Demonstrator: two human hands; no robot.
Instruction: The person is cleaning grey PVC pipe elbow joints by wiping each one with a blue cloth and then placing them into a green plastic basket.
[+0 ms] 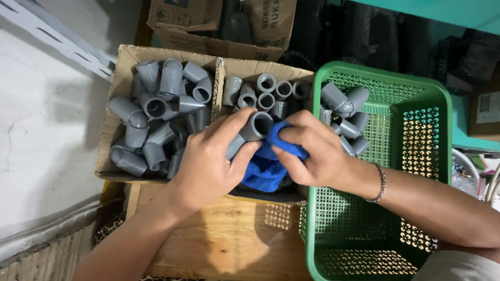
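Behind everything I see dark clutter and cardboard boxes against a pale wall, and below them a wooden board (229,234) that carries the work.

At the centre is one grey pipe elbow (251,130), with its open mouth turned up toward the camera. I judge it light, stiff and hard, with a smooth plastic skin that could slip a little, so the best hold is around the bend, where the body is thickest. My left hand (208,164) holds it exactly so: the fingers are curled and pressed around the elbow from the left side, the thumb below it. My right hand (312,151) pinches a blue cloth (268,164), soft and folded, and pushes it against the right rim of the elbow. So the elbow sits between both hands, touching both the left grip and the cloth.

Further out, a cardboard box (122,73) with two compartments holds many more grey elbows (156,104). On the right stands a green plastic basket (422,99) with some elbows in its far corner.
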